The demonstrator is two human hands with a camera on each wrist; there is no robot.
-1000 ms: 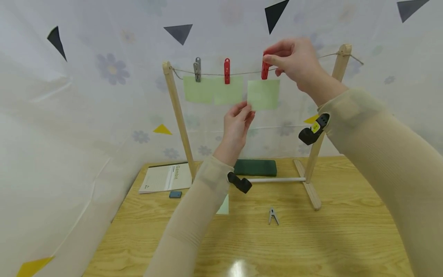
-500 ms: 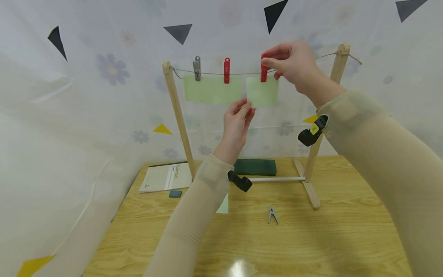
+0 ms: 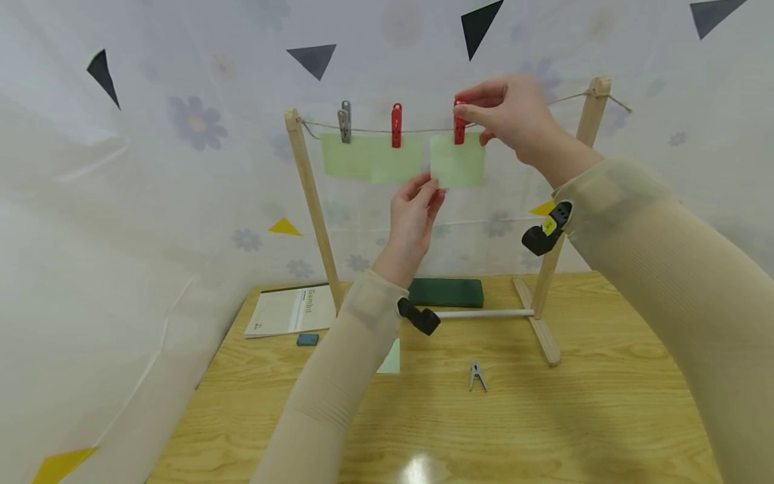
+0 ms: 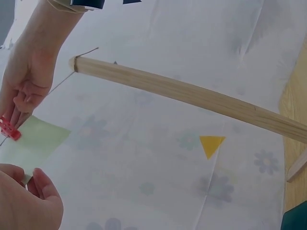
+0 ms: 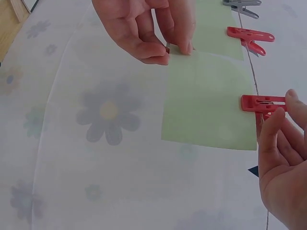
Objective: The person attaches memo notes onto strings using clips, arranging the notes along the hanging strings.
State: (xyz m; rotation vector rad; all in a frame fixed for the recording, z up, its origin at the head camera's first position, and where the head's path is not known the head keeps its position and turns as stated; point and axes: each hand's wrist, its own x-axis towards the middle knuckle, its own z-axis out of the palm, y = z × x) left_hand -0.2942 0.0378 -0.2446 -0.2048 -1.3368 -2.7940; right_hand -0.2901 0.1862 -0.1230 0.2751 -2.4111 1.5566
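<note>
My right hand (image 3: 514,117) pinches the upper end of a red clothespin (image 3: 459,128) on the string (image 3: 435,129). The clothespin's lower end overlaps the top edge of a pale green sheet of paper (image 5: 211,100). With my left hand (image 3: 412,212) I pinch the lower left corner of that same sheet, as the right wrist view also shows. Just left of it, two more green sheets (image 3: 347,156) hang side by side, under a grey clothespin (image 3: 345,122) and another red clothespin (image 3: 396,126).
Wooden posts (image 3: 314,208) carry the string. On the table lie a grey clothespin (image 3: 477,376), a green case (image 3: 447,293), a notebook (image 3: 290,310), a small blue block (image 3: 307,339) and a green sheet (image 3: 392,357) partly hidden by my left sleeve. A white rod (image 3: 484,314) runs low between the posts.
The right hand and its red clothespin have come down slightly and left, and the sheet has risen a little, so the clothespin now overlaps its top edge. The left hand keeps its pinch.
</note>
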